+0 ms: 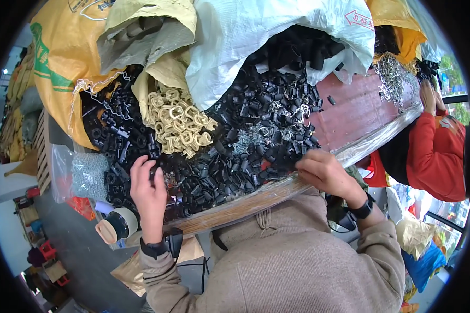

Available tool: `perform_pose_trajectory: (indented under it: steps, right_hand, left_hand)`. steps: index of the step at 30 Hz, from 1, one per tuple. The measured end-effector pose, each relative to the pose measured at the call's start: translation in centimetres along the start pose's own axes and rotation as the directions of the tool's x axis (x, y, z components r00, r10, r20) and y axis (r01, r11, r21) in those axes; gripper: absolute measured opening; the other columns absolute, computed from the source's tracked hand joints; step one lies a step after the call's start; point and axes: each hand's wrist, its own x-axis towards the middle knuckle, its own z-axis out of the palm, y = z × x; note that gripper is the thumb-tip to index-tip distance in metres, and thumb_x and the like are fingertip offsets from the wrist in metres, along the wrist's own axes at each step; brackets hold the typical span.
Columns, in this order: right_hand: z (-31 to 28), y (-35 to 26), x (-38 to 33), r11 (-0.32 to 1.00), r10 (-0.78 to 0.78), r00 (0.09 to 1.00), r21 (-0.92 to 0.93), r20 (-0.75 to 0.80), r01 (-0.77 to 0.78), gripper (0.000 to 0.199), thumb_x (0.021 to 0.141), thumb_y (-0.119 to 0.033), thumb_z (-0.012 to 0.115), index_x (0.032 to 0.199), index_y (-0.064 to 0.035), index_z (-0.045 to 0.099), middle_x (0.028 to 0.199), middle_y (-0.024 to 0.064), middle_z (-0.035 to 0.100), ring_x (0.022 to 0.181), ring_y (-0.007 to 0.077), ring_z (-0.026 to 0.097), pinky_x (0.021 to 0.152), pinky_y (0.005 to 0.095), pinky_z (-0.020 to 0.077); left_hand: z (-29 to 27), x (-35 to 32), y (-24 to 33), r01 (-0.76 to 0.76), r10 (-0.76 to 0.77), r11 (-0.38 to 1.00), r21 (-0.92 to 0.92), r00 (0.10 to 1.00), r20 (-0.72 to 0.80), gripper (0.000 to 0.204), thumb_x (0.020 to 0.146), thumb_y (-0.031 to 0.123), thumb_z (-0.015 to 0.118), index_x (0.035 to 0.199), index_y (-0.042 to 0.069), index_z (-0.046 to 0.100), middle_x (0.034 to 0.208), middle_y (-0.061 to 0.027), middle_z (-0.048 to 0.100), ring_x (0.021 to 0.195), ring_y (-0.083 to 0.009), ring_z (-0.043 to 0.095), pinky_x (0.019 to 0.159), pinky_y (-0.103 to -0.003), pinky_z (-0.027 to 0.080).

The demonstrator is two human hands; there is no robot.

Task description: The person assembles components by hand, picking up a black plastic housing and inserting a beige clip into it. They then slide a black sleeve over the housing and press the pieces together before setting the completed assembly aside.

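Note:
At the left of the table, my left hand (149, 193) has its thumb and fingers closed round a small black plastic part (154, 168), at the edge of a heap of larger black fittings (112, 130). My right hand (325, 173) is over the right front of a wide pile of small black plastic pieces (245, 161). Its fingers are bent together, and whatever is between the fingertips is too small or hidden to name. Between the two black heaps lie cream-coloured plastic parts (180, 125), spilling from a cream woven sack (162, 49). Small silvery metal pieces (248, 138) are mixed into the black pile.
A white woven sack (230, 47) and a yellow one (60, 68) stand along the back. A clear bag of small metal pieces (89, 175) and a cream-and-black container (117, 225) sit at left. At right, a person in red (436, 156) handles parts beside metal hooks (390, 78).

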Motion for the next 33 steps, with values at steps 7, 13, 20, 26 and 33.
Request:
perform_pose_trajectory:
  steps: [7,13,20,26,33]
  right_hand:
    - [3.9,1.3,6.0,0.953,-0.066,0.997,-0.297,-0.032,0.054,0.02,0.065,-0.015,0.062,0.073,-0.0035,0.048,0.069,0.01,0.046,0.058,0.0271,0.053,0.049,0.0344,0.043]
    - [5.4,1.1,7.6,0.894,-0.021,1.0,-0.448,-0.019,0.011,0.022,0.058,-0.016,0.062,0.069,-0.0048,0.047,0.068,0.0089,0.046,0.052,0.0224,0.055,0.042,0.0324,0.0446]
    - [6.4,0.9,7.0,0.939,0.005,0.983,-0.338,-0.184,-0.068,0.013,0.064,-0.013,0.055,0.069,-0.0032,0.048,0.069,0.0107,0.047,0.05,0.0245,0.054,0.041,0.0351,0.0445]
    - [7.3,-0.3,5.3,0.989,0.053,0.948,0.146,-0.314,-0.007,0.01,0.071,-0.011,0.05,0.068,-0.001,0.048,0.071,0.0126,0.053,0.055,0.0298,0.055,0.051,0.037,0.0455]
    - [7.5,-0.8,4.1,0.633,0.31,0.945,0.765,-0.109,-0.119,0.017,0.076,-0.013,0.052,0.069,0.0021,0.052,0.063,0.0118,0.057,0.058,0.0204,0.058,0.053,0.0316,0.0437]
  left_hand:
    - [0.1,-1.5,1.9,0.397,-0.267,0.272,-0.876,0.906,0.328,0.025,0.078,0.003,0.049,0.104,0.002,0.048,0.117,-0.0158,0.045,0.081,-0.0198,0.058,0.063,-0.025,0.05]
    - [2.8,-1.8,6.6,0.702,-0.064,-0.214,-0.679,0.683,0.727,0.031,0.079,0.001,0.049,0.11,0.0,0.043,0.111,-0.0169,0.045,0.084,-0.0207,0.056,0.069,-0.026,0.052]
    - [4.7,-2.9,6.1,0.773,-0.075,-0.078,-0.63,0.625,0.777,0.031,0.079,0.002,0.052,0.109,-0.001,0.044,0.091,-0.0103,0.05,0.079,-0.0187,0.056,0.07,-0.025,0.051]
    - [6.6,-2.1,9.3,0.59,-0.156,0.358,-0.724,0.802,0.576,0.022,0.076,0.0,0.057,0.097,0.0,0.05,0.077,-0.006,0.053,0.07,-0.0145,0.056,0.061,-0.021,0.046]
    - [8.4,-1.6,10.8,0.334,-0.027,0.675,-0.658,0.902,0.431,0.008,0.079,0.004,0.057,0.084,0.001,0.052,0.082,-0.0042,0.054,0.065,-0.0087,0.05,0.057,-0.019,0.041]
